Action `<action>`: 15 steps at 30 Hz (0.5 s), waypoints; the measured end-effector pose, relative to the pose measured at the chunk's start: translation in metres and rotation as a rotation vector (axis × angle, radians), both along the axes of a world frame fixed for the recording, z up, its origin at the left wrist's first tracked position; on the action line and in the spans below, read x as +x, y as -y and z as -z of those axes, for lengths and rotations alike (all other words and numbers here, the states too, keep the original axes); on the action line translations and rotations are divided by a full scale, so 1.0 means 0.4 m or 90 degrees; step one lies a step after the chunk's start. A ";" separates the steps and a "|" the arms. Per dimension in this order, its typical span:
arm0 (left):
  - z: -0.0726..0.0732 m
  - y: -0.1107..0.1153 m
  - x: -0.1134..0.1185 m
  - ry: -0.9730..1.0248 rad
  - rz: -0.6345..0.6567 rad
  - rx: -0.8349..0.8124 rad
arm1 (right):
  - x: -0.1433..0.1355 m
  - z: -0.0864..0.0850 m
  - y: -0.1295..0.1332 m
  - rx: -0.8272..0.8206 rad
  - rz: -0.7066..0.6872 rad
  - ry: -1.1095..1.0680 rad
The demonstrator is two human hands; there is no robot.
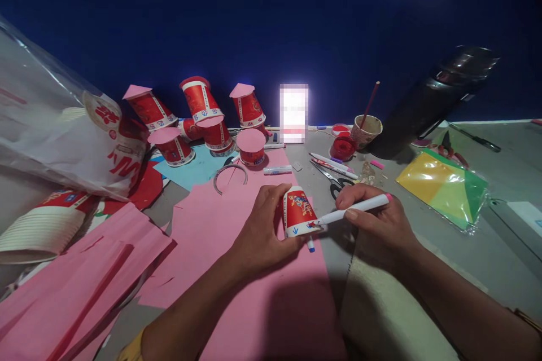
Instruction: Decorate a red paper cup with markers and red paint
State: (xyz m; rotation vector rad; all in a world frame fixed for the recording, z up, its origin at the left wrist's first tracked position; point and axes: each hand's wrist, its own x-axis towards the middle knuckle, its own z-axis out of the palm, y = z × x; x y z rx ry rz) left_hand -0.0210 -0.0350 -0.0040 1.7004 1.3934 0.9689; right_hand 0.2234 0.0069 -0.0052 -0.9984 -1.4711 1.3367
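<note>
Here's the left hand, curled around a red paper cup, wide rim down and tilted, held above the pink paper. And the right hand pinches a white marker, angled in from the paper's right, its tip right at the cup's patterned white band! More red cups crowd the paper's far end; scissors lie to its right, the black flask farther right.

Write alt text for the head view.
The left hand grips a red paper cup while the right hand holds a white marker at its rim. Pink paper lies beneath, with more red cups behind.
</note>
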 end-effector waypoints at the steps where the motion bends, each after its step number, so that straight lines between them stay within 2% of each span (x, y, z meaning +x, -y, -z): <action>1: 0.000 0.000 0.000 -0.001 0.001 -0.002 | -0.001 -0.001 0.000 0.001 -0.006 0.007; 15: 0.000 0.000 0.003 0.011 -0.004 0.000 | -0.008 -0.014 0.001 0.033 -0.016 0.042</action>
